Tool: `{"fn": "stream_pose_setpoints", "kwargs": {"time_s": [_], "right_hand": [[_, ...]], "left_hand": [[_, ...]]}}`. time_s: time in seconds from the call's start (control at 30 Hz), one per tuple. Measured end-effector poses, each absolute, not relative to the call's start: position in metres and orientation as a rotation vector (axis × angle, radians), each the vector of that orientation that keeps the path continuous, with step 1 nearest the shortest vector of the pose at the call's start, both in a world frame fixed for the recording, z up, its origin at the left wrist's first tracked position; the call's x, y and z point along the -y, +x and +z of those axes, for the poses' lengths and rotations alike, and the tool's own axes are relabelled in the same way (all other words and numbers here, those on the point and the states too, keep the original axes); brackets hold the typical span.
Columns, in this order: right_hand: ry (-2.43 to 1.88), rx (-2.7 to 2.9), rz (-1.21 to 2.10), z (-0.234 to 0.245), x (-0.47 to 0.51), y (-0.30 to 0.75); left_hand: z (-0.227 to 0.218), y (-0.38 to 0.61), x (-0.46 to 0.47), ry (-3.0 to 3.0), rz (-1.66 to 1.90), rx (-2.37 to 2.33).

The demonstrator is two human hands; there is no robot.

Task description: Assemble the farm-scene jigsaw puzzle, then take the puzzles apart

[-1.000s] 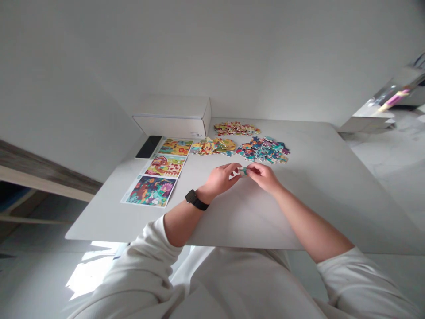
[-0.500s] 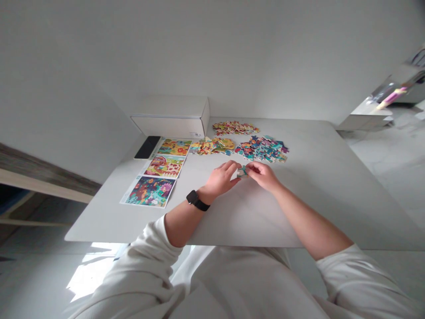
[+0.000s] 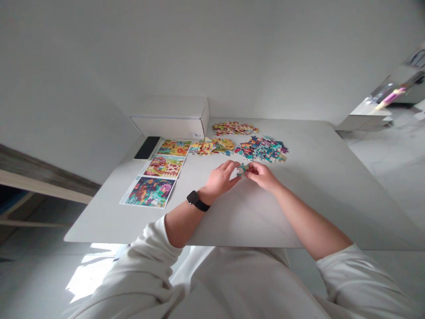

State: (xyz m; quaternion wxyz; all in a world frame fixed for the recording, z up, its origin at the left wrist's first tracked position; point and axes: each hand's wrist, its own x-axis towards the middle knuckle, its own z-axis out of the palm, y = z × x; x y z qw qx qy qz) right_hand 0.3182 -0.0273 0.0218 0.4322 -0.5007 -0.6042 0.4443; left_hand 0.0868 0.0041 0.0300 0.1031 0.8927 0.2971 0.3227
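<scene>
My left hand [image 3: 222,178] and my right hand [image 3: 262,174] meet over the middle of the white table [image 3: 315,195]. Both pinch small teal puzzle pieces [image 3: 242,169] between their fingertips. A black watch [image 3: 196,200] is on my left wrist. Just beyond the hands lies a blue and teal pile of pieces [image 3: 263,149]. A yellow pile [image 3: 213,145] sits to its left and an orange pile [image 3: 234,128] farther back.
Three picture cards lie in a column at the left: yellow [image 3: 174,147], red [image 3: 165,166] and dark blue [image 3: 150,191]. A black phone [image 3: 147,147] lies beside them. A white box [image 3: 172,117] stands against the wall. Floor shows past the table's right edge.
The hands stay together on the pieces, only turning them a little between the fingertips. The view has shifted slightly.
</scene>
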Motion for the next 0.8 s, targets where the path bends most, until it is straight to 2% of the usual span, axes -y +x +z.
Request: {"fn": "stream_pose_setpoints", "kwargs": {"time_s": [0.67, 0.8], "right_hand": [[-1.282, 1.56, 1.119, 0.028, 0.026, 0.332], [-1.339, 1.703, 0.962, 0.032, 0.027, 0.344]], "left_hand": [[0.027, 0.09, -0.003, 2.585, 0.885, -0.857], [0.023, 0.094, -0.001, 2.643, 0.844, -0.818]]}}
